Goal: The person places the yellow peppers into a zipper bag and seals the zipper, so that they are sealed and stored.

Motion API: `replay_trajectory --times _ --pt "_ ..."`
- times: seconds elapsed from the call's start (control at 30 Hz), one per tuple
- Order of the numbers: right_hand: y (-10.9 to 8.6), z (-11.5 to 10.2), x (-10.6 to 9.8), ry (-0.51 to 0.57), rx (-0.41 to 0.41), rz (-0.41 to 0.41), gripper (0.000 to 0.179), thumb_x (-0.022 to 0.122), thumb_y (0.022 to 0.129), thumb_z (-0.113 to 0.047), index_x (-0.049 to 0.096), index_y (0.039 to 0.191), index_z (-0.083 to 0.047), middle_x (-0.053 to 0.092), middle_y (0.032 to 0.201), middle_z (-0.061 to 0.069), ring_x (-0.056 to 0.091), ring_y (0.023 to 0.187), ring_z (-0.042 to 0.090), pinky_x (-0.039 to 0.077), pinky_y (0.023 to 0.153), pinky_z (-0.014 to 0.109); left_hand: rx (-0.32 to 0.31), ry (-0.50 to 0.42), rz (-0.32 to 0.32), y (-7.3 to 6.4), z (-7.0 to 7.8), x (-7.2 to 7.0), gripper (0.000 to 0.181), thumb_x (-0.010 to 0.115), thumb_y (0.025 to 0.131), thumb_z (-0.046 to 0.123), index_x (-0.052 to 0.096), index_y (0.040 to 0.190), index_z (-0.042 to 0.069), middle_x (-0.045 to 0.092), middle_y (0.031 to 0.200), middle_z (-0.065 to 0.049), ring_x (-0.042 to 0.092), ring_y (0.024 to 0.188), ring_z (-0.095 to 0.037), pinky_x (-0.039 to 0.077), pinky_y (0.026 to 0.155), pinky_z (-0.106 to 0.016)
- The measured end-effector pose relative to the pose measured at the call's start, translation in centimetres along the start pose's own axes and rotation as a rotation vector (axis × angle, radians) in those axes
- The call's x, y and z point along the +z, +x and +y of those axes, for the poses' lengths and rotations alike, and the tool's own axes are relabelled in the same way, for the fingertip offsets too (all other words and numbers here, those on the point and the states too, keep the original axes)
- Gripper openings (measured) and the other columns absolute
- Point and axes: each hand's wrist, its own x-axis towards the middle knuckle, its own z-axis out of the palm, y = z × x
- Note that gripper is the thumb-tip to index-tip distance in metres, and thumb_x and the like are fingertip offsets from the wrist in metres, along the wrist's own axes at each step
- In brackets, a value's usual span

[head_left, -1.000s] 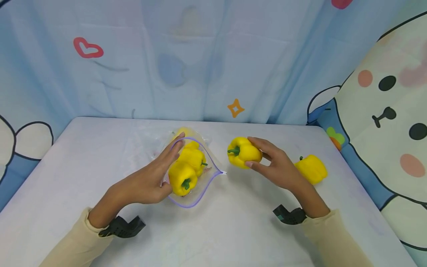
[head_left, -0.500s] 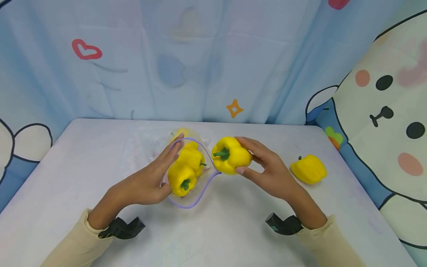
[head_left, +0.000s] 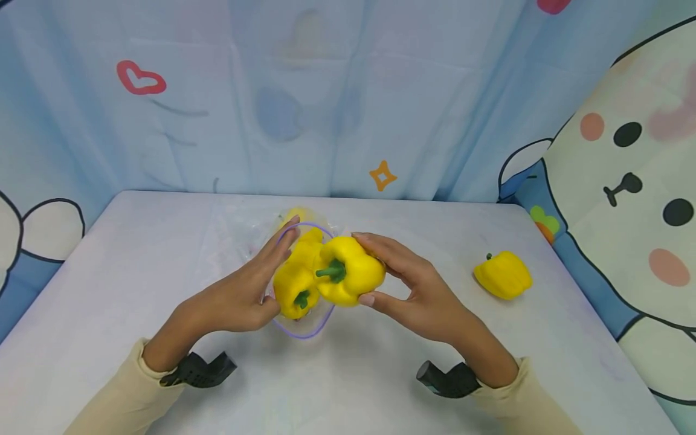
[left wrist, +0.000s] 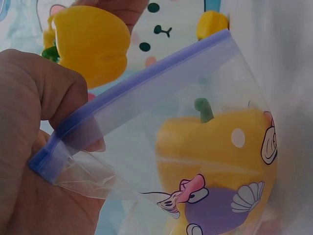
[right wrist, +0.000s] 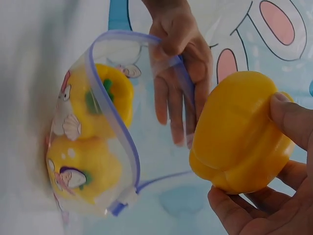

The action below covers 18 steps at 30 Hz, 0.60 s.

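My left hand [head_left: 244,293] pinches the rim of a clear zip bag [right wrist: 129,147] between thumb and palm, its other fingers extended along the bag's open mouth. Purple zipper edging [left wrist: 146,81] frames that mouth, which faces right. Yellow bell peppers [head_left: 293,287] with green stems lie inside the bag, behind clear film printed with cartoon figures. My right hand [head_left: 415,290] grips another yellow bell pepper [head_left: 350,272] between thumb and fingers, stem pointing left. In the head view this pepper overlaps the bag's mouth; in the right wrist view it is beside the rim.
One more yellow bell pepper [head_left: 504,275] lies on the white table [head_left: 370,374] to the right. A blue cartoon-print curtain [head_left: 326,103] hangs behind the table. Black cameras [head_left: 448,379] are strapped to both wrists.
My right hand has carried its pepper leftward from beside the bag to the bag's mouth. The left hand and the bag have stayed nearly still.
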Motion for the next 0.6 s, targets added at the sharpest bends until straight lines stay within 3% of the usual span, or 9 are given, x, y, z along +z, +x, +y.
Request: replay_trajectory --times 0.23,0.6 --pt "0.5 0.4 1.6 0.043 -0.029 -0.071 0.072 0.071 0.084 0.003 0.039 0.148 -0.006 0.039 0.15 0.009 0.039 0.135 0.027 0.038 0.104 0.038 0.022 0.0 0.011 0.1 0.0 0.0 0.105 0.049 0.072 -0.017 -0.012 0.154 0.007 -0.014 0.162 -0.007 -0.002 0.147 -0.02 0.025 0.111 -0.039" --pt "1.2 1.3 3.6 -0.052 -0.02 -0.098 0.073 0.072 0.085 -0.003 0.038 0.149 -0.005 0.035 0.154 0.007 0.032 0.14 0.024 0.03 0.11 0.037 0.009 0.035 0.012 0.0 0.2 0.0 0.104 0.051 0.073 -0.015 -0.01 0.154 0.005 -0.014 0.162 -0.004 -0.004 0.147 -0.02 0.023 0.113 -0.039"
